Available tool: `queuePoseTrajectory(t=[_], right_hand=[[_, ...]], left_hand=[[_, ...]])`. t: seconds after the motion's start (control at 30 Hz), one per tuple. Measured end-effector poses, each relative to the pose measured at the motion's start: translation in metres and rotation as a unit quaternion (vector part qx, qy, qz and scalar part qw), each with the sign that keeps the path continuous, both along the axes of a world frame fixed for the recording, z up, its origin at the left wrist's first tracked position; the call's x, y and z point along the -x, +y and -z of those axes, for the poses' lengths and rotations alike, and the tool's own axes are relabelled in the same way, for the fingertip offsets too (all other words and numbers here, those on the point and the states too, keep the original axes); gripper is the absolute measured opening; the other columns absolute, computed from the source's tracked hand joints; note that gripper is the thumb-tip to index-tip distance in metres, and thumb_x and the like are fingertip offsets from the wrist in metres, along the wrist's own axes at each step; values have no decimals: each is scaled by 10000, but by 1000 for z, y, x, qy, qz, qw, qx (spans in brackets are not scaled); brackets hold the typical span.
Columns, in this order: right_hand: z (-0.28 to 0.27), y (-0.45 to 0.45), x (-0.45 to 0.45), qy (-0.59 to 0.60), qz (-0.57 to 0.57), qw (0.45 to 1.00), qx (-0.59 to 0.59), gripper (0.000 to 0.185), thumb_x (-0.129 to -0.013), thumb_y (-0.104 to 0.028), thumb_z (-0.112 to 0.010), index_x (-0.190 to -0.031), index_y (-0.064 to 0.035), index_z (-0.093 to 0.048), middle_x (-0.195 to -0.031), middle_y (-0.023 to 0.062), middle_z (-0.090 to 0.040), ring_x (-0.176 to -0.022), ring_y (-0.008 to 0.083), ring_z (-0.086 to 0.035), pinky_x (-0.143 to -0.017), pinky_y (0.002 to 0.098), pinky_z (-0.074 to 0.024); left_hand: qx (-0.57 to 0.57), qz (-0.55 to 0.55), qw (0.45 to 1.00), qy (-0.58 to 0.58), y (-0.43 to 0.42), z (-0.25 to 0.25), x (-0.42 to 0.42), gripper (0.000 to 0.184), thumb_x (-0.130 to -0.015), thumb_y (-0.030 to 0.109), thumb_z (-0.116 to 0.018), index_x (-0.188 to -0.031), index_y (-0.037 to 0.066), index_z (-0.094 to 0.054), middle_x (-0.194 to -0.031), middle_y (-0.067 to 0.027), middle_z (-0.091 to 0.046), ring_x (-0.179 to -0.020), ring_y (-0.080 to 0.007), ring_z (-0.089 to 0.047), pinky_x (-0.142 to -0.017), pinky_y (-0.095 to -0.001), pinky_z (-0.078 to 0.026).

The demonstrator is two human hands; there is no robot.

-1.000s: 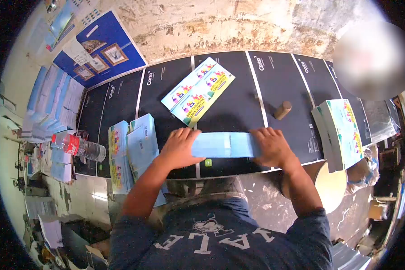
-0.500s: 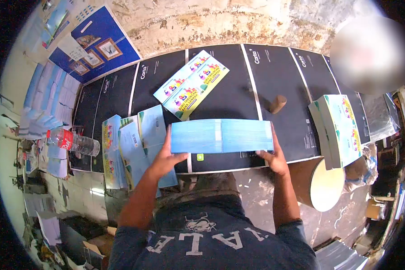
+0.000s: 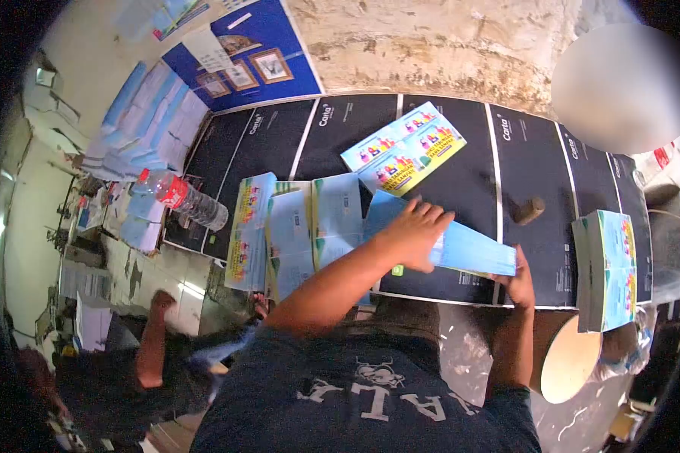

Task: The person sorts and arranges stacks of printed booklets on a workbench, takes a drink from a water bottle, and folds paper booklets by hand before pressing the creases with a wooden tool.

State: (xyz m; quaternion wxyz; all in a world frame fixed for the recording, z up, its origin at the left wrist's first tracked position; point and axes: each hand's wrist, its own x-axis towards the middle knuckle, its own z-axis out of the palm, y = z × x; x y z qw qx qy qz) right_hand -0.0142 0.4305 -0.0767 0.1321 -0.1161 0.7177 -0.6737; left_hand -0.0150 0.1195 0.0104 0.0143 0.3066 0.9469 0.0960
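Note:
A thick stack of light-blue printed sheets [image 3: 472, 251] is held at a slant over the near edge of the black-covered table. My left hand [image 3: 417, 232] reaches across its left half, fingers bent over the top edges. At the lower right, my right hand [image 3: 519, 278] grips the end of the stack, thumb on the near side. Just behind my left hand, a pile of colourful printed covers [image 3: 404, 149] lies on the table. Blue and white printed sheets [image 3: 289, 230] lie to the left of my left hand.
A wooden peg-like piece [image 3: 530, 211] stands behind my right hand. Another pile of printed covers [image 3: 616, 264] sits at the table's right end. A plastic bottle [image 3: 193, 202] and tall paper stacks [image 3: 147, 113] are at left. A co-worker's arm [image 3: 153, 340] shows at lower left.
My left hand has moved from the stack's left end to over its top. The stack has tilted, its right end lower. The view has shifted left, and a co-worker has appeared at lower left.

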Motion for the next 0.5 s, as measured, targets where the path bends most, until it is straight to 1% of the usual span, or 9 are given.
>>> queuePoseTrajectory(t=[0.03,0.1,0.13,0.17,0.27,0.3,0.37,0.43,0.5], right_hand=[[3,1,10,3,-4,1000,-1,511,-711,-1,-854,-1106,-47,-533,-1075,55,-673,-1029,159,-610,-917,321,-497],[8,6,29,60,-22,998,-19,494,-720,16,-828,-1127,-49,-557,-1073,48,-674,-1030,161,-610,-922,319,-488],[-13,-1,35,60,-9,997,-50,542,-732,20,-804,-1211,-46,-561,-1112,61,-666,-1055,177,-607,-950,338,-480],[-23,-7,45,91,24,995,-35,557,-750,9,-793,-1254,-32,-558,-1137,83,-660,-1081,194,-603,-970,365,-475],[-47,-48,43,211,260,940,-68,592,-822,-96,-774,-1340,-15,-498,-1195,131,-624,-1103,220,-598,-966,390,-480],[-53,-54,40,212,251,936,-125,602,-856,-165,-768,-1356,-3,-474,-1211,149,-610,-1098,226,-597,-954,391,-485],[-94,-97,13,-30,127,985,-113,639,-892,-326,-744,-1334,41,-464,-1174,180,-617,-1047,231,-611,-909,381,-502],[-77,-128,4,-79,126,989,1,653,-890,-433,-728,-1239,82,-528,-1069,189,-647,-985,226,-624,-873,373,-512],[-26,-125,15,-108,86,990,-36,654,-879,-438,-737,-1220,88,-547,-1052,198,-653,-971,232,-632,-865,373,-516]], left_hand=[[-1,-4,1000,3,0,0,8,955,-588,377,-846,-1365,-8,-446,-1318,-224,-531,-1269,-409,-493,-1093,-535,-365],[-9,-15,997,-76,7,2,20,652,-630,312,-797,-1148,9,-542,-1125,-208,-632,-1074,-404,-615,-932,-481,-503],[-58,-27,998,-21,7,-1,16,494,-654,288,-777,-996,22,-538,-995,-208,-666,-948,-416,-653,-792,-495,-534],[-62,-18,998,-17,7,-4,16,494,-654,288,-777,-996,22,-538,-995,-208,-666,-948,-416,-653,-792,-495,-534],[-131,-197,966,-103,12,-33,11,521,-685,261,-745,-1057,-14,-505,-1023,-263,-662,-928,-451,-665,-828,-510,-535],[-119,-237,959,-96,17,-40,11,541,-699,279,-737,-1072,-26,-491,-1038,-274,-657,-944,-450,-665,-836,-507,-538],[-144,-298,940,-77,27,-39,7,563,-713,310,-737,-1074,-38,-480,-1050,-288,-651,-944,-456,-665,-845,-505,-541],[-176,-314,925,-123,36,-32,-1,586,-719,322,-748,-1071,-55,-468,-1063,-305,-635,-972,-467,-654,-853,-510,-540],[-218,-353,899,-140,38,0,-10,640,-697,320,-780,-1086,-62,-444,-1129,-326,-598,-1014,-480,-636,-856,-519,-537]])
